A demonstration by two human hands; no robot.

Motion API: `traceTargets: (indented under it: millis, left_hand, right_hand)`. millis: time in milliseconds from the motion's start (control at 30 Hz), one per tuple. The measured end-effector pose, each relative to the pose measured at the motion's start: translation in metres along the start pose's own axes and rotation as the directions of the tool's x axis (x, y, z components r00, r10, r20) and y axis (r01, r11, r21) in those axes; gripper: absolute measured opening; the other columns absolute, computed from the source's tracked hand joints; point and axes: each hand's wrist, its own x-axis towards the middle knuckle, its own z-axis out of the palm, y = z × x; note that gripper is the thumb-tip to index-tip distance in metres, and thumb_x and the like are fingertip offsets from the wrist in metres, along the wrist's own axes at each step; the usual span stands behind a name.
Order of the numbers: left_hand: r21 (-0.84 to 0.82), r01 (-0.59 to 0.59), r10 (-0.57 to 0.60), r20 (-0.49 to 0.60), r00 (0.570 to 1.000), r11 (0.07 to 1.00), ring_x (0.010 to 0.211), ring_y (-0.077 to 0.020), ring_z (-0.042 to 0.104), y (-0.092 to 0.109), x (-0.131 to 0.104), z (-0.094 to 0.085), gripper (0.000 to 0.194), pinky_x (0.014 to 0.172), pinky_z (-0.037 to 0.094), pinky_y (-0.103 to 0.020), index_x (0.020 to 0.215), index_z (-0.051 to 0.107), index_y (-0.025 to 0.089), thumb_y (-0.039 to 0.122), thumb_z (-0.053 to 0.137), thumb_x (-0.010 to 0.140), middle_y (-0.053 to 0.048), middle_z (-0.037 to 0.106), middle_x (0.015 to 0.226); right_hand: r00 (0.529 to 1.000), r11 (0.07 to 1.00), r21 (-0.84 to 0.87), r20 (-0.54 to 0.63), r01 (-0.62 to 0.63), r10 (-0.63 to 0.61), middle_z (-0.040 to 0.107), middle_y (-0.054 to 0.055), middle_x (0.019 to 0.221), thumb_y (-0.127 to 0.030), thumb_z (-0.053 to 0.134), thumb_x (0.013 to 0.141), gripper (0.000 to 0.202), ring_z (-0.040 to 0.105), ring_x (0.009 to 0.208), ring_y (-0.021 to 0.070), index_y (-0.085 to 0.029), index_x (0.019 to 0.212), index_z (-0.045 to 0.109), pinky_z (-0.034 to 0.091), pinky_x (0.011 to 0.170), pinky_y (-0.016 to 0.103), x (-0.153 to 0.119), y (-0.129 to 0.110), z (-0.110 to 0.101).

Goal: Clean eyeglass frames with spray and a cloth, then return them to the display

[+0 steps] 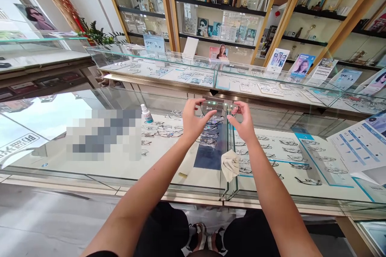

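Observation:
A pair of eyeglasses (pixel 210 107) with thin dark rims and clear lenses is held up above the glass counter. My left hand (pixel 194 119) grips its left side, thumb stretched along below the lens. On the other side, my right hand (pixel 243 120) pinches the right edge between thumb and fingers. Greenish reflections and small pale print show on the lenses. Beneath my hands, several more frames lie on a dark blue strip (pixel 208 156) inside the case. A crumpled cream cloth (pixel 230 165) rests on the glass below my right hand.
A white spray bottle (pixel 146 114) stands on the counter to the left. Rows of eyeglasses (pixel 288 143) fill the case on the right, beside a standing printed card (pixel 362 140). Another glass showcase (pixel 169 73) runs behind, with shelves beyond it. A patch at left is blurred out.

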Motion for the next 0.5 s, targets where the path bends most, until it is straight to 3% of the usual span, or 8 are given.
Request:
traceTargets:
  millis: [133,300,500]
  left_hand:
    - [-0.067,-0.059,0.057,-0.033,0.998,0.996,0.097,-0.0213,0.066,0.023,0.027,-0.007,0.052,0.085,0.053,-0.036,0.117,0.069,0.021,0.051,0.09,0.081,-0.006,0.069,0.107]
    - [-0.118,-0.147,0.133,-0.119,0.984,0.982,0.097,-0.0197,0.065,0.062,0.064,-0.012,0.05,0.088,0.053,-0.036,0.118,0.068,0.023,0.049,0.09,0.082,-0.006,0.067,0.111]
    - [-0.131,-0.228,0.199,-0.2,0.959,0.965,0.102,-0.0201,0.064,0.098,0.078,-0.018,0.052,0.089,0.053,-0.036,0.122,0.067,0.026,0.046,0.091,0.081,-0.005,0.066,0.115]
  right_hand:
    - [0.997,0.999,0.0,-0.062,0.049,-0.049,0.061,-0.001,0.099,-0.041,0.083,0.087,0.046,0.061,0.097,0.0212,-0.033,0.126,0.059,0.047,0.105,0.041,0.019,-0.025,-0.005]
    - [0.977,0.985,0.019,-0.134,0.171,-0.167,0.061,0.001,0.098,-0.042,0.084,0.088,0.04,0.061,0.098,0.0231,-0.037,0.123,0.064,0.048,0.107,0.043,0.044,-0.072,-0.016]
    - [0.941,0.959,-0.103,-0.192,0.264,-0.28,0.067,0.002,0.107,-0.04,0.08,0.092,0.036,0.065,0.105,0.0243,-0.036,0.125,0.064,0.05,0.107,0.048,0.045,-0.115,-0.028]
